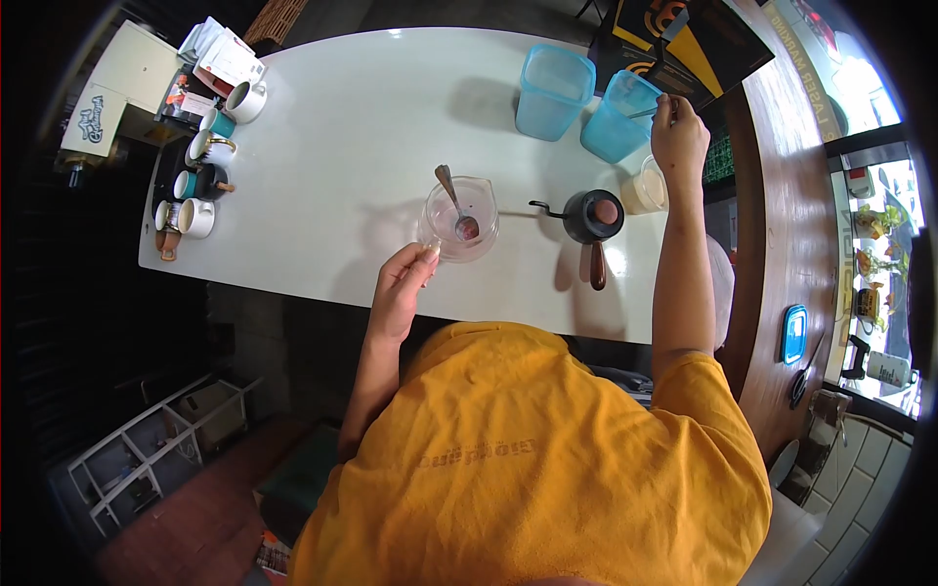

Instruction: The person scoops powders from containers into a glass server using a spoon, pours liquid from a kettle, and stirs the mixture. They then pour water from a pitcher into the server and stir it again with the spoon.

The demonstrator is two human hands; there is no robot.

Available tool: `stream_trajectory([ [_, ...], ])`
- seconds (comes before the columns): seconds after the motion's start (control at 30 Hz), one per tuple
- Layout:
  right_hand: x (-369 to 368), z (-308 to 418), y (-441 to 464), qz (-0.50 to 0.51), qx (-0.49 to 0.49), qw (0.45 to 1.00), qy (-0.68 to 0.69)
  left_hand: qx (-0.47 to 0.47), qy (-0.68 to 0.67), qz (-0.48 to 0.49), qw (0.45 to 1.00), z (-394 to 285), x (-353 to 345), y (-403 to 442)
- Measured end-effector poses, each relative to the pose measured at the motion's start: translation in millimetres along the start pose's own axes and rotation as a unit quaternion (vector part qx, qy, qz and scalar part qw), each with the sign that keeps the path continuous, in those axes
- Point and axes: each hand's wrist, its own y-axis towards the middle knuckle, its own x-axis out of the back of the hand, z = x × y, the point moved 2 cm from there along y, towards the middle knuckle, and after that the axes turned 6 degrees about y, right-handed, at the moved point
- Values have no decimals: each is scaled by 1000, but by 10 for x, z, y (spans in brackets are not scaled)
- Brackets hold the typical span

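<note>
Widest passage: the bare desk [322, 127] surface between the cups [197, 217] along the left end and the glass jug [461, 234]. A narrower lane separates jug and black pot [584, 227]; the pot's thin arm [547, 209] juts into it. The spoon [447, 186] stands proud of the jug's rim, obstructing access from above. Near approach to the jug: blocked by the left hand [405, 278]. Right end congested: two blue containers [553, 103], boxes [674, 49] behind, pale tub [645, 190], and the right hand [679, 142] overhead, gripping a slim utensil [643, 113].

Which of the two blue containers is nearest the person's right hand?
The blue container on the right; the right hand is at its rim. The left container stands farther from it.
</note>
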Motion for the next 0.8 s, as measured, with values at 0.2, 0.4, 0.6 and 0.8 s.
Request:
stream_trajectory([
  [0.2, -13, -13, -17, 10, -56, 998, 24, 13, 3, -4, 1000, 7, 12, 21],
  [0.4, 180, -16, -45, -24, -149, 987, 46, 23, 3, -6, 1000, 38, 35, 39],
  [0.6, 534, 7, -89, -88, -206, 968, 110, 31, 7, -9, 999, 70, 39, 48],
  [0.8, 654, -98, -78, -129, -212, 953, 173, 34, -2, -6, 999, 73, 33, 66],
])
